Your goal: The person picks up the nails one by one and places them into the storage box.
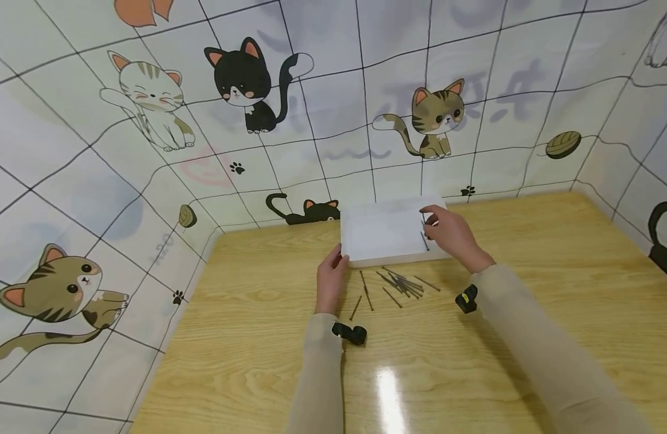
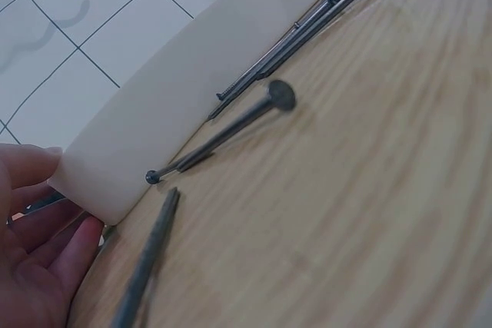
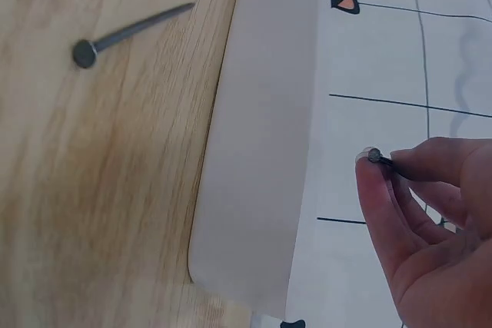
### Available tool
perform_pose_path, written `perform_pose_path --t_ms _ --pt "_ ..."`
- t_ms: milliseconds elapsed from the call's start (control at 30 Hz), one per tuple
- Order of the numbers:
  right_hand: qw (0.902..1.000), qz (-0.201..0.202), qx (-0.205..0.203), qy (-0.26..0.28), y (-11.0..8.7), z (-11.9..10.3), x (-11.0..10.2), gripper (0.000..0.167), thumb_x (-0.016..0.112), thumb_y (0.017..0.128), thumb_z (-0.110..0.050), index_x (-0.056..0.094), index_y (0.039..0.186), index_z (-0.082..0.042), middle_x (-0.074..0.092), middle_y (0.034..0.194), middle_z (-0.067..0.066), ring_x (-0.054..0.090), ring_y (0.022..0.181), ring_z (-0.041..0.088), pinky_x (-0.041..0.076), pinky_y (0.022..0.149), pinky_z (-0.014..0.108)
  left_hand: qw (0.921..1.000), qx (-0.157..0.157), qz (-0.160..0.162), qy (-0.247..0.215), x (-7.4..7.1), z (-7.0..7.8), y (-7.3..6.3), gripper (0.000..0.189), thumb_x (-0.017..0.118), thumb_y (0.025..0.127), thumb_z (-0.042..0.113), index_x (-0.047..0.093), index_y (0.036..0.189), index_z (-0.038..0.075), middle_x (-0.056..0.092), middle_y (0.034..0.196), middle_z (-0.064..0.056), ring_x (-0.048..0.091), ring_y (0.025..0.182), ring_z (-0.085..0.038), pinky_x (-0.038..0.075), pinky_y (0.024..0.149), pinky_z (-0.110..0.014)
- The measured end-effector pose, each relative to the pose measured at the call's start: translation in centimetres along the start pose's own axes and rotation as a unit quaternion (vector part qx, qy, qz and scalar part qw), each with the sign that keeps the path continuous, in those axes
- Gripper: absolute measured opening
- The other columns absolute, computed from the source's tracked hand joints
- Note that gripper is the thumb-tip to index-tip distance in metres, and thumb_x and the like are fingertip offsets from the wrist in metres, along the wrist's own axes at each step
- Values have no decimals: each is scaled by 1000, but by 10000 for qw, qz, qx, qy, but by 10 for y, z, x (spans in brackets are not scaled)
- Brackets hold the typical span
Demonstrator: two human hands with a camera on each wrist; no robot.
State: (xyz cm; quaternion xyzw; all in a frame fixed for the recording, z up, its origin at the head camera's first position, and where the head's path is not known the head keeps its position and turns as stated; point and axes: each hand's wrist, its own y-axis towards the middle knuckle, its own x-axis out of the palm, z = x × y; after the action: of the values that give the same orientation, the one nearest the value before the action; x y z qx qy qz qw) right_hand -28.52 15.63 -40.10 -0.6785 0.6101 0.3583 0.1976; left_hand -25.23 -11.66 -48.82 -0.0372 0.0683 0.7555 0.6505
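A shallow white box [image 1: 384, 232] lies on the table against the wall. My left hand [image 1: 330, 283] holds its near left corner; in the left wrist view the thumb and fingers touch that corner. Above the box's right part, my right hand [image 1: 449, 232] pinches a nail [image 3: 375, 156] between thumb and index finger, its head showing in the right wrist view. Just below those fingers, another nail [image 1: 425, 242] lies on the white top. In front of the box, several loose nails [image 1: 400, 284] are heaped, with a few more nails [image 2: 238, 128] scattered near the left hand.
The light wood table [image 1: 257, 349] carries everything. Behind and beside it stand walls with a grid and cartoon cats [image 1: 438, 117]. Black wrist cameras sit on the left sleeve [image 1: 319, 355] and the right sleeve [image 1: 528, 325].
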Motion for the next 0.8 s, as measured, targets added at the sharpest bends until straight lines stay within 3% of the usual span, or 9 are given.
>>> perform_pose_path --t_ms 167,367,533,667,800 --pt "9998 -189 58 -104 16 2 3 38 47 88 -7 46 126 -3 61 93 15 58 64 23 36 48 29 9998 -108 -52 -143 -1 2 -1 46 55 89 27 44 133 16 48 129 3 43 116 -11 35 96 -31" --pt "9990 -329 28 -299 32 2 5 36 48 86 -3 47 123 0 61 93 19 58 65 23 42 48 30 9998 -6 -158 -156 -2 19 -7 45 53 90 18 43 133 8 45 132 -6 43 118 -19 35 96 -34" --pt "9976 -516 420 -195 44 7 11 39 48 85 -2 47 123 0 60 94 19 60 68 29 44 50 31 9999 125 -83 73 -1 28 -13 44 51 91 16 42 133 4 44 132 -9 43 117 -22 36 95 -35" --pt "9948 -680 728 -194 50 15 15 40 47 85 -2 47 124 1 60 94 18 60 71 30 44 53 31 10000 26 -82 -2 -2 28 -13 45 52 91 16 42 133 4 45 132 -9 44 117 -20 35 95 -36" --pt "9937 -736 810 -260 52 20 19 39 47 85 -2 48 124 2 61 94 18 61 72 28 45 54 31 9999 -7 -60 -125 -3 17 -8 45 54 90 18 43 133 7 47 130 -6 44 116 -18 36 95 -35"
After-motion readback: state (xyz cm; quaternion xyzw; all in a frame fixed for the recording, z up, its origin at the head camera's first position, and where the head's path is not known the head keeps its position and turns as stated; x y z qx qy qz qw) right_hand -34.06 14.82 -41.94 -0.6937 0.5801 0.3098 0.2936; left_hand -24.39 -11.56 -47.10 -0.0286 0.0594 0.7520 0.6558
